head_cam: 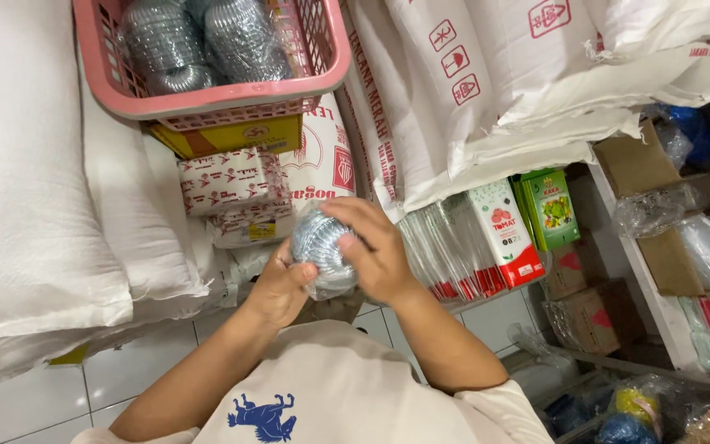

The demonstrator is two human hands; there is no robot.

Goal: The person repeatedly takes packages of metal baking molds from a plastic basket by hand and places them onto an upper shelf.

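Both hands are closed around a silvery metal scouring ball in clear wrap at chest height: the left hand cups it from below with the thumb pressed on its lower edge, and the right hand wraps over its top and right side. Just above it sit small red-and-white printed packs and a yellow box under a pink plastic basket filled with more silvery scourers. White sacks crowd the left, and red-printed white sacks overhang boxed cartons on the right, leaving only a narrow gap around the hands and some bare white floor tile below.
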